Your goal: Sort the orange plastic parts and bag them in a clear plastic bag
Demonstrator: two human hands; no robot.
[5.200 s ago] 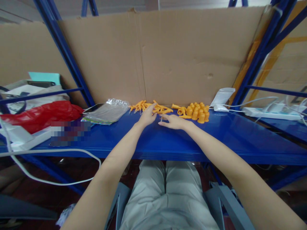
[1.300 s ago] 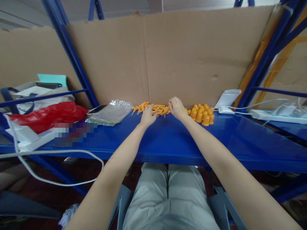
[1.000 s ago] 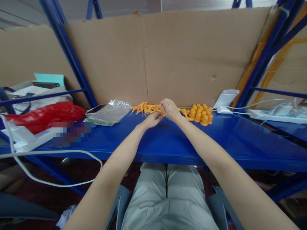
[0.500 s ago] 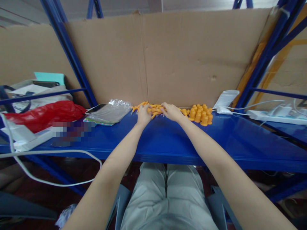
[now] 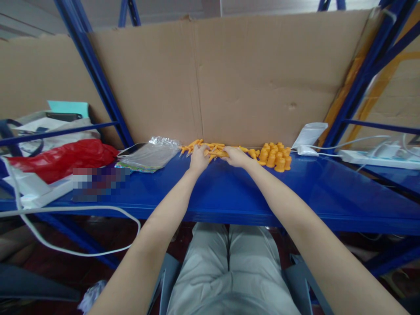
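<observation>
A row of thin orange pieces with slim, pale spiral-looking tips (image 5: 187,148) lies along the back of the blue shelf (image 5: 229,188). My left hand (image 5: 198,159) is in among these pieces, its fingers curled round one. Close by on the right, my right hand (image 5: 237,157) pinches the end of another orange piece (image 5: 218,154), which lies between the two hands. The fingertips of both hands are partly hidden. Just right of my right hand stands a tight cluster of orange bell-shaped parts (image 5: 274,155), with a few loose ones beside it.
A clear plastic bag (image 5: 152,155) lies to the left, with a red plastic bag (image 5: 68,157) beyond it. Cardboard (image 5: 236,83) walls off the back. At right are a white packet (image 5: 308,138) and a power strip (image 5: 377,160). A white cable (image 5: 82,253) loops at the front left.
My hands have shifted slightly within the orange pieces, my left a little to the right. The pieces between the hands have moved a little. The bell-shaped cluster stays put.
</observation>
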